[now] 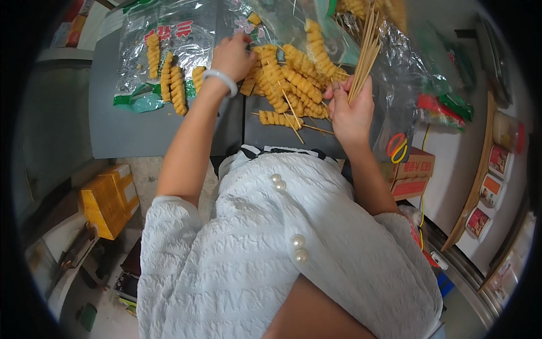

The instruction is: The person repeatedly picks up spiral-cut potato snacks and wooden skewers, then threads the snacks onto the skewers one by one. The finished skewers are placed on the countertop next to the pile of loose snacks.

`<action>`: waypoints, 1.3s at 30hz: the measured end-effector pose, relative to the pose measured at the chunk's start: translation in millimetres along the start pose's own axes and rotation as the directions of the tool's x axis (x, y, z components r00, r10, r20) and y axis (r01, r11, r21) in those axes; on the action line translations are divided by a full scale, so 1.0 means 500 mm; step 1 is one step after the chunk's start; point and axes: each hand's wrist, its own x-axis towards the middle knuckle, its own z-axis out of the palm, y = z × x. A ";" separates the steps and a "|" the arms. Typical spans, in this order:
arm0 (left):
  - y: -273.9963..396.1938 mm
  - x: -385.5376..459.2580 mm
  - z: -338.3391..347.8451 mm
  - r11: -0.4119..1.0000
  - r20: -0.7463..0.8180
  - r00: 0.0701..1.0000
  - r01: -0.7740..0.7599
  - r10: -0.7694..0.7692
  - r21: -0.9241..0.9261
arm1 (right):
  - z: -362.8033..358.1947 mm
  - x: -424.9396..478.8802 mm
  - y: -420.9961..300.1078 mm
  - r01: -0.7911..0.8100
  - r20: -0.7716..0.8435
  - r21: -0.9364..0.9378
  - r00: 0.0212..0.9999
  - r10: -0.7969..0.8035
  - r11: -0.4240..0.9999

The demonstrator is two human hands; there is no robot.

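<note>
A bundle of thin wooden skewers (365,55) stands upright in my right hand (351,108), at the right edge of a food pile. That pile holds several golden, spiral-cut pieces (300,82), many threaded on skewers whose bare ends stick out. My left hand (233,55), with a pale bangle on its wrist, reaches to the pile's left side. Its fingertips are partly hidden, so whether they grip a piece is unclear. Left of that wrist, loose spiral pieces (178,91) without visible skewers lie on and beside a clear plastic bag (139,59) bearing red writing.
The grey table (114,133) has a seam down its middle. More clear packaging (398,51) with spiral pieces inside sits at the back right. Scissors (397,146) with red and yellow handles hang by the right edge. Cardboard boxes (413,169) and a yellow box (110,201) stand below.
</note>
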 end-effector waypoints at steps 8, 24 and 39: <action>0.044 0.080 0.015 0.977 0.419 0.894 -0.204 0.163 0.055 | 0.003 0.001 0.002 0.037 0.022 0.072 0.999 -0.039 0.997; -0.075 0.087 -0.093 0.977 -0.111 0.991 -0.051 0.075 0.205 | 0.017 0.024 0.010 -0.135 0.186 0.156 0.977 0.106 0.978; 0.022 0.022 -0.096 0.058 0.293 0.948 0.301 -0.122 -0.952 | 0.009 0.013 0.003 -0.172 0.212 0.156 0.968 0.137 0.973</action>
